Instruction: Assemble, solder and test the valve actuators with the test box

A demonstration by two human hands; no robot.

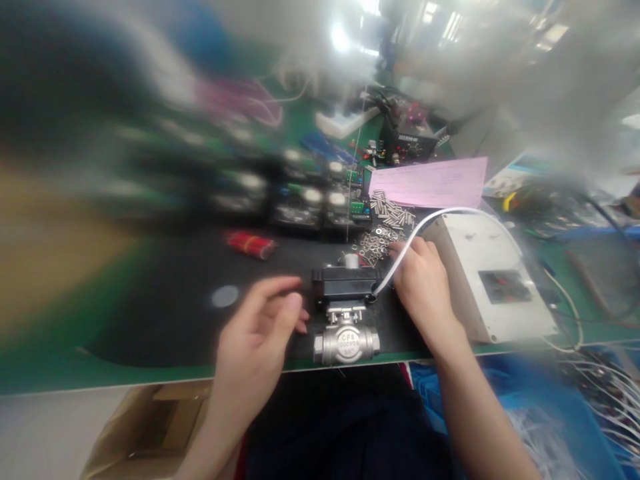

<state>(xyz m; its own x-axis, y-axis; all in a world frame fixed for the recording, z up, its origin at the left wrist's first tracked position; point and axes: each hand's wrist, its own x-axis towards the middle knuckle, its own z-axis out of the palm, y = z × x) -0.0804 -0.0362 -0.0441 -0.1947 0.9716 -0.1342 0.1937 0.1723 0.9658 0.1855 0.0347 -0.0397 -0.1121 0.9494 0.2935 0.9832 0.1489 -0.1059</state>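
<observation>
The ball valve sits by the near edge of the tabletop, between the person's two hands; its black actuator is already joined to it through a small metal bracket, and a white cable already runs from the actuator's right end, arching toward the grey box; whether it connects there cannot be told. The left hand is empty, fingers loosely curled, just left of the actuator; the right hand reaches to the loose washers, and whether its fingertips grip one cannot be told. The joining of valve and actuator looks done, while fitting small hardware seems left; the washers and the metal screws or pins beyond them lie loose, and several circuit boards stand apart at the far left, apparently not yet used.
</observation>
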